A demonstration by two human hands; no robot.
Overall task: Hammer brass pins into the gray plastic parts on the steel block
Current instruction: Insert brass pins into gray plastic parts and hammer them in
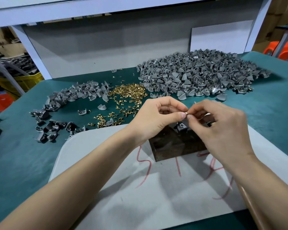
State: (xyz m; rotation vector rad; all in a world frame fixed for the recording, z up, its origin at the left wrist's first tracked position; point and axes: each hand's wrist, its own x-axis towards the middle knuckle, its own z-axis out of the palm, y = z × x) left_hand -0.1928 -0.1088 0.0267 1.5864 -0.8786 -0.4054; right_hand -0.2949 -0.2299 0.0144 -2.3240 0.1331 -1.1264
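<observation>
Forearms converge over steel block; left hand and right hand both pinch brass pin, likely orienting it above seated gray part.

Steel block: its far side is hiding beneath the left hand and right hand.
Pinched piece: glinting between both hands' fingertips, too small to identify.
Gray part: peeking out below the right hand's fingers.
</observation>
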